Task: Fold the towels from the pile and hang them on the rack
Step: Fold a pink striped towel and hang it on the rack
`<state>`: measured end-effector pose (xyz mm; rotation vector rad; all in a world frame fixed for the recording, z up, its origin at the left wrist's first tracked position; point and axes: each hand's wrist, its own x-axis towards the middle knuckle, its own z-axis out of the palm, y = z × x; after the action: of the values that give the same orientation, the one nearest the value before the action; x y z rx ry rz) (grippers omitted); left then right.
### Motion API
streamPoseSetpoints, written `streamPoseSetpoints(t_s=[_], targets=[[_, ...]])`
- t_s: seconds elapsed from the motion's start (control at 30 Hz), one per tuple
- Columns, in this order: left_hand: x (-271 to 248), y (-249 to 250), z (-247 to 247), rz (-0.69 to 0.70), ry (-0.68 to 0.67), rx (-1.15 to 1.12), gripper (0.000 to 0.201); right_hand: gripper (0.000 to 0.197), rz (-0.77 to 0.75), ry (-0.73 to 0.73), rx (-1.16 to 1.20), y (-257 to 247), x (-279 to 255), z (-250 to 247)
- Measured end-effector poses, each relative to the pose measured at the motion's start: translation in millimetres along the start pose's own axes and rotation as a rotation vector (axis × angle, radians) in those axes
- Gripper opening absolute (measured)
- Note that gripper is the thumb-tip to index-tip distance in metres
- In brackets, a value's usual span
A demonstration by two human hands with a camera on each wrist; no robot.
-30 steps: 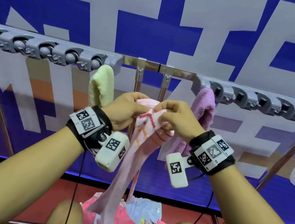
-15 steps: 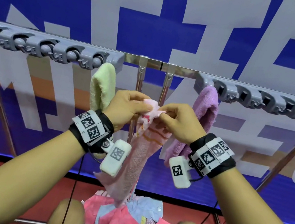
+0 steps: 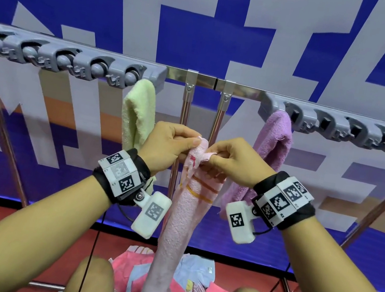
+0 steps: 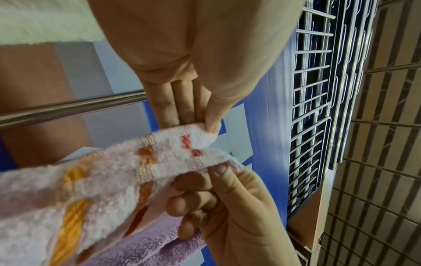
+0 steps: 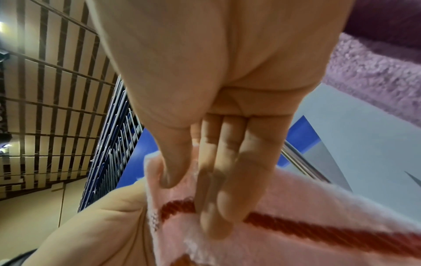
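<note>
A pale pink towel (image 3: 183,210) with orange and red stripes hangs bunched and long in front of the rack. My left hand (image 3: 174,142) pinches its top edge with thumb and fingers, and my right hand (image 3: 230,157) pinches the same edge right beside it. The left wrist view shows the pink towel (image 4: 114,172) held between both hands; in the right wrist view my thumb and fingers clamp the pink towel (image 5: 273,225). The grey clip rack (image 3: 73,62) runs across at head height. A green towel (image 3: 138,113) and a purple towel (image 3: 270,143) hang from it.
A pile of pink and light blue towels (image 3: 188,288) lies on the red floor between my knees. Two chrome posts (image 3: 183,119) stand just behind my hands. A slanted chrome rack leg (image 3: 380,205) runs down at the right. A blue and white banner (image 3: 207,21) backs everything.
Both hands have risen a little and drawn the pink towel higher off the pile. The towel's top edge is now gathered tighter between the two hands.
</note>
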<state>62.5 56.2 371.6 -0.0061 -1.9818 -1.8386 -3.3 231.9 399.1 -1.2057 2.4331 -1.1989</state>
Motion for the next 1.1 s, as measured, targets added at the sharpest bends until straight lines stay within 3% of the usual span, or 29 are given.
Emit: streamPoseSetpoints(t_s=[0.13, 0.27, 0.73, 1.1], targets=[[-1.0, -4.6, 0.7, 0.004, 0.021, 0.002, 0.013, 0.017, 0.033, -0.049, 0.005, -3.4, -0.8, -1.4], [-2.8, -6.2, -0.5, 0.006, 0.002, 0.001, 0.011, 0.033, 0.084, -0.055, -0.013, -4.9, -0.1, -2.2], [-8.5, -4.1, 4.5, 0.022, -0.039, -0.009, 0.016, 0.033, 0.006, 0.166, -0.054, -0.6, -0.4, 9.1], [-5.4, -7.0, 2.7, 0.025, -0.044, 0.013, 0.017, 0.034, -0.064, 0.251, -0.057, 0.5, 1.6, 12.4]])
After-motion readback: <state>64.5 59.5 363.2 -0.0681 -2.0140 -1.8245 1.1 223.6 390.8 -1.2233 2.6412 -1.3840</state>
